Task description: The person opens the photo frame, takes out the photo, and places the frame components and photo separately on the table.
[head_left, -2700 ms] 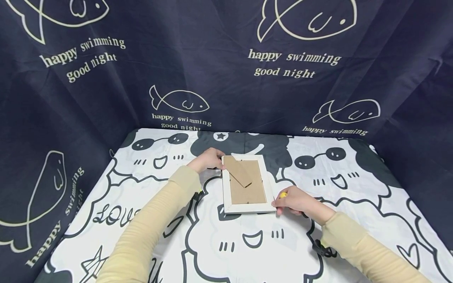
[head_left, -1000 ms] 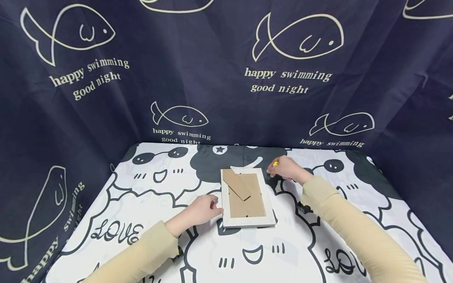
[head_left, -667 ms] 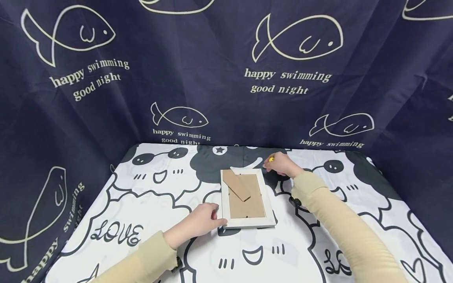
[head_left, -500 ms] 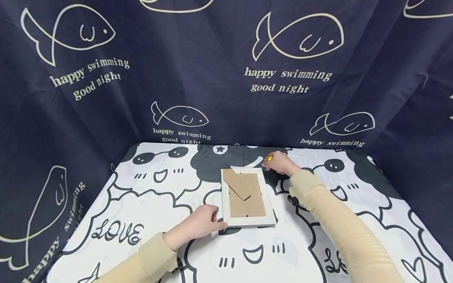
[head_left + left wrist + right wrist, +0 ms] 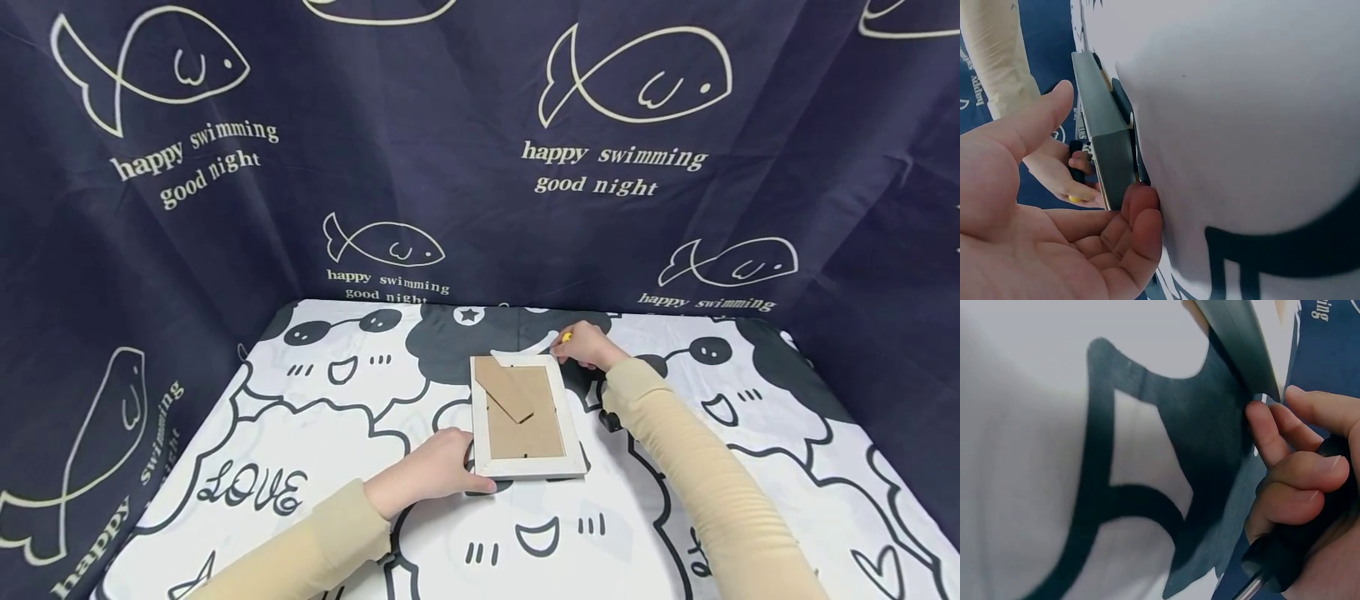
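A white picture frame (image 5: pixel 536 437) lies face down on the cloth-covered table, its brown backing board and angled easel leg (image 5: pixel 504 390) showing. My left hand (image 5: pixel 435 465) is at the near left corner. In the left wrist view its bent fingertips touch the frame's edge low down, while the thumb stands apart from it. My right hand (image 5: pixel 588 344) grips a screwdriver (image 5: pixel 1272 559) with a black handle, a yellow end and a metal shaft. The fingertips of that hand are right at the frame's far right corner; much of the handle is hidden in the palm.
A white cloth (image 5: pixel 570 550) with black cartoon sheep covers the table. Behind and beside it hangs a dark blue curtain (image 5: pixel 480 158) with fish drawings and lettering.
My right hand, with the screwdriver, has moved from the frame's near right corner to its far right corner. My left hand has come from the far left corner to the near left one.
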Motion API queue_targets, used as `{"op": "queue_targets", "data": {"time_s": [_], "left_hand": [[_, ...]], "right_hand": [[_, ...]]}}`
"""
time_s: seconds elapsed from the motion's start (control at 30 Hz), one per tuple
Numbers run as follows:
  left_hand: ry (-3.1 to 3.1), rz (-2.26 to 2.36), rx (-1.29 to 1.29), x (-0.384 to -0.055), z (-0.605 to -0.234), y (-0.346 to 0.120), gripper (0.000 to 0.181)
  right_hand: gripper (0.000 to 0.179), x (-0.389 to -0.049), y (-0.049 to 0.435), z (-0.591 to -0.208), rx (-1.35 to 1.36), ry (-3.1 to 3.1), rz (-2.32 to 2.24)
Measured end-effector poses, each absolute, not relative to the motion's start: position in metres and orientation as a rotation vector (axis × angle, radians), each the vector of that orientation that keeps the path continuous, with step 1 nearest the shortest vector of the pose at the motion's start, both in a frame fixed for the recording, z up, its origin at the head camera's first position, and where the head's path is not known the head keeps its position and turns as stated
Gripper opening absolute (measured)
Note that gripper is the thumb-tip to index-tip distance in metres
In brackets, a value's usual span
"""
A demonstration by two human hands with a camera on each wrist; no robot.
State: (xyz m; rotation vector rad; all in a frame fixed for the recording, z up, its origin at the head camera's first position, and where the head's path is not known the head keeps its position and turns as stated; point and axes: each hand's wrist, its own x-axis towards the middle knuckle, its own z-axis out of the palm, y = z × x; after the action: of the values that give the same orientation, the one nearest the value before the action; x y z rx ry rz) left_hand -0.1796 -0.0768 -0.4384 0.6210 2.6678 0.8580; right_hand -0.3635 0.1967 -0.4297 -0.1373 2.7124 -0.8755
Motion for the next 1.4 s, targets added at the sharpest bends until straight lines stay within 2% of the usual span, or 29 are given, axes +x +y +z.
{"op": "queue_targets", "data": {"time_s": [0.23, 0.47, 1.07, 1.4], "left_hand": [[2.698, 0.833, 0.62, -0.178, -0.44, -0.072, 0.053], [2.739, 0.799, 0.572, -0.176, -0.439, -0.068, 0.046], [2.756, 0.733, 0.571, -0.176, -0.437, -0.066, 0.049], [2.762, 0.745, 0.527, -0.177, -0.438, -0.065, 0.045]], "right_hand": [[0.016, -0.363, 0.195, -0.433, -0.124, 2.729, -0.843], [0.014, -0.363, 0.196, -0.434, -0.111, 2.72, -0.852], [0.015, -0.361, 0.196, -0.431, -0.063, 2.711, -0.872], [0.016, -0.361, 0.194, -0.432, -0.088, 2.727, -0.864]]}}
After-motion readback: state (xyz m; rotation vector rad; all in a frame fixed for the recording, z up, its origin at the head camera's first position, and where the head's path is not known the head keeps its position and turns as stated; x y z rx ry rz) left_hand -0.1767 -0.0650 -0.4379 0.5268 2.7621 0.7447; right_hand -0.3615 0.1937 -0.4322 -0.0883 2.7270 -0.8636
